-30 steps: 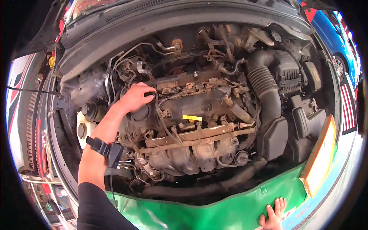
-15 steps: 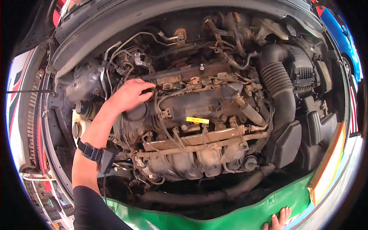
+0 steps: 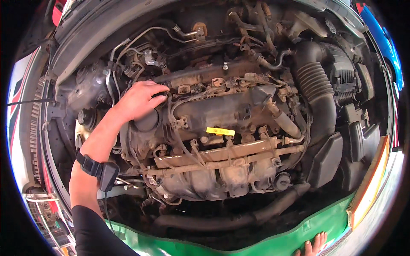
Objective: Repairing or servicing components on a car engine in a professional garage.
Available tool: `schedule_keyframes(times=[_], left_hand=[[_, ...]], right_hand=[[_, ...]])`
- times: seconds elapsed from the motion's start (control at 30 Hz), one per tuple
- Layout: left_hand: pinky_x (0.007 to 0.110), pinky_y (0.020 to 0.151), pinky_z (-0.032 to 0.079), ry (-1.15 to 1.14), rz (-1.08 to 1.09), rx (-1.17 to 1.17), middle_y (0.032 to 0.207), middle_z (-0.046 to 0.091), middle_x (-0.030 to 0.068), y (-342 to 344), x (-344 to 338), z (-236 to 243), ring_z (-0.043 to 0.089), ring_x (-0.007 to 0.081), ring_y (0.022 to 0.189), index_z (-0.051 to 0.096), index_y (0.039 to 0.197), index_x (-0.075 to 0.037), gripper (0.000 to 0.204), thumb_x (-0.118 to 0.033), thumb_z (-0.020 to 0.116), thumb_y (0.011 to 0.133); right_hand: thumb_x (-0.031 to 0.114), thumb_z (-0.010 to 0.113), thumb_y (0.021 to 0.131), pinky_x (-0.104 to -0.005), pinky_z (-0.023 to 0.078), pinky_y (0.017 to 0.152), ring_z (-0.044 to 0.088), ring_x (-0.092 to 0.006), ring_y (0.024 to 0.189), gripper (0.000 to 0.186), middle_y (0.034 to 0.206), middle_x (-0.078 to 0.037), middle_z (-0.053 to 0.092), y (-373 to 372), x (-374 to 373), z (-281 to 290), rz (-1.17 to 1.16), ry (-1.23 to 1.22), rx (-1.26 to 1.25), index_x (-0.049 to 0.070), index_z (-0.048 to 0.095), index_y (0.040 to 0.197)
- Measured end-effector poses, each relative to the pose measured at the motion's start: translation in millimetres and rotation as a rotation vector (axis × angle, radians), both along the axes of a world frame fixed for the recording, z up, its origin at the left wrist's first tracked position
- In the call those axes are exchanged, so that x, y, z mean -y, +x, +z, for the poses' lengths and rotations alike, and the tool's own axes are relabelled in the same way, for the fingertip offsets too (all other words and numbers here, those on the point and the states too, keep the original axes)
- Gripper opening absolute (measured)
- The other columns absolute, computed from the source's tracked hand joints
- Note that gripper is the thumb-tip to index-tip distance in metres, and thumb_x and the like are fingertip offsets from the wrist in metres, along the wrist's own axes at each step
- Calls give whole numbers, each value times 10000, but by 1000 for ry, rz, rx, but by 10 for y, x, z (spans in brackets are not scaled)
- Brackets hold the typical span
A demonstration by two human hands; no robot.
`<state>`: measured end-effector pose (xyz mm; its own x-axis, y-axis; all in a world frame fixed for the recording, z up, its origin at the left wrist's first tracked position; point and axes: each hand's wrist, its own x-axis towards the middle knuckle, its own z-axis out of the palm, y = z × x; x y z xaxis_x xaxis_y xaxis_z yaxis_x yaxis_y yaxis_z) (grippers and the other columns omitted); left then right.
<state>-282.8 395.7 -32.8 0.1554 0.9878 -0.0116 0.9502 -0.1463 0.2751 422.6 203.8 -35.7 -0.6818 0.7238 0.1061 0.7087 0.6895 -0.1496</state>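
Observation:
My left hand [image 3: 150, 100] reaches over the upper left of a dusty engine [image 3: 209, 111], fingers curled at a dark connector near the left end of a row of coil connectors [image 3: 217, 82]; what they grip is hidden. A wired black device [image 3: 97, 170] is strapped to my left wrist. A yellow label [image 3: 220, 131] lies in the engine's middle. My right hand [image 3: 311, 245], cut off by the lower edge, rests with fingers apart on a green cover [image 3: 273, 237] along the car's front.
A ribbed intake hose [image 3: 313, 79] runs down from the airbox [image 3: 341, 81] on the right. A rectangular panel filter with an orange rim [image 3: 365, 183] leans at the bay's right front. A blue car [image 3: 384, 38] stands beyond, and a metal rack [image 3: 45, 209] at lower left.
The view has shifted, so the engine sits higher in the picture and less of my right hand shows. My left hand stays at the same spot on the engine, fingers barely changed.

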Motion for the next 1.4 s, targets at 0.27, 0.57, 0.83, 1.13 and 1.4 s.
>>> schedule_keyframes(times=[0.27, 0.57, 0.83, 1.13, 1.4], left_hand=[[429, 903, 491, 3, 30, 51, 1041, 684, 172, 1, 15, -21, 628, 367, 999, 662, 1126, -37, 311, -242, 634, 894], [423, 862, 503, 61, 101, 74, 1012, 697, 174, 5, 31, -75, 654, 351, 960, 678, 1096, -42, 293, -217, 662, 861], [403, 831, 514, -36, 159, 240, 984, 691, 194, 25, 49, -32, 657, 358, 946, 673, 1094, -34, 295, -211, 667, 859], [392, 863, 505, 87, 36, 225, 1097, 677, 168, 255, -156, -14, 645, 336, 1005, 643, 1137, -31, 319, -185, 663, 858], [383, 1002, 443, 176, 255, 319, 1146, 635, 141, 471, -169, 124, 569, 311, 1149, 622, 1172, -55, 348, -144, 649, 837]], right_hand=[[335, 552, 897, -672, 361, 1012, 461, -531, 1236, 459, 1367, -317, 468, -66, -10, 24, 2, 29, 36, 37, 542, 1247], [310, 553, 891, -667, 349, 1028, 447, -529, 1249, 443, 1375, -322, 454, -137, -39, 62, 10, 25, 22, 15, 557, 1222], [333, 543, 884, -660, 348, 1027, 451, -529, 1240, 475, 1368, -328, 454, -130, -17, 36, -16, 22, 49, 11, 559, 1232], [313, 559, 868, -654, 343, 1030, 441, -528, 1248, 448, 1369, -311, 465, -139, -14, 45, -37, 17, 17, 29, 586, 1214], [321, 557, 867, -650, 356, 1025, 467, -493, 1222, 418, 1338, -288, 493, -122, 2, 14, -52, -23, -21, 38, 605, 1171]])
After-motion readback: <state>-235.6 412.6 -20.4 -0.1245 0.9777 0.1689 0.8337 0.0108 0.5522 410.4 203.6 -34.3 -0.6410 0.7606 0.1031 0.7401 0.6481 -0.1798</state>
